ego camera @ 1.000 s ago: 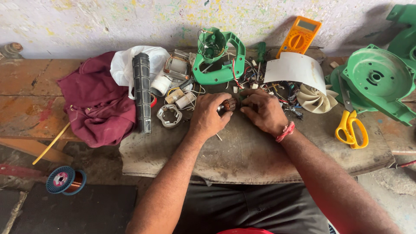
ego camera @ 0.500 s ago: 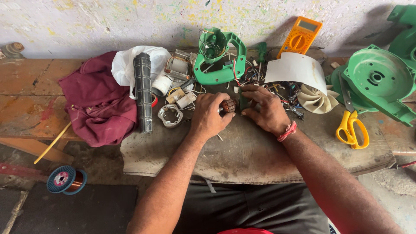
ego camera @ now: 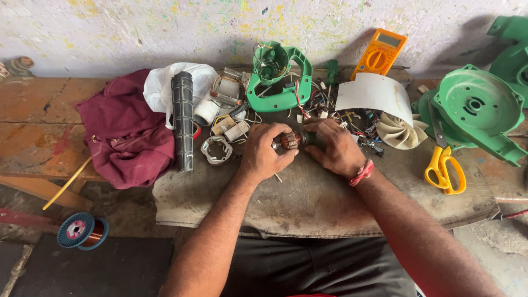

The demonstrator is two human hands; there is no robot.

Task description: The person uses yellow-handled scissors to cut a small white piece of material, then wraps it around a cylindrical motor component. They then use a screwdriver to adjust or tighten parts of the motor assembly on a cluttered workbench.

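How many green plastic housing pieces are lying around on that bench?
3, perhaps more hidden. One green handle-shaped shell sits behind the hands, a round green housing lies at the right, and another green piece is cut off at the top right corner.

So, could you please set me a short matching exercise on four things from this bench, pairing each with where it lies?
Things:
1. scissors
2. multimeter
3. wire spool
4. motor armature

Places:
A. below the bench at the left
B. between the left hand and the right hand
C. on the bench at the right, by the green housing
D. leaning against the wall at the back

Pairs: 1-C, 2-D, 3-A, 4-B
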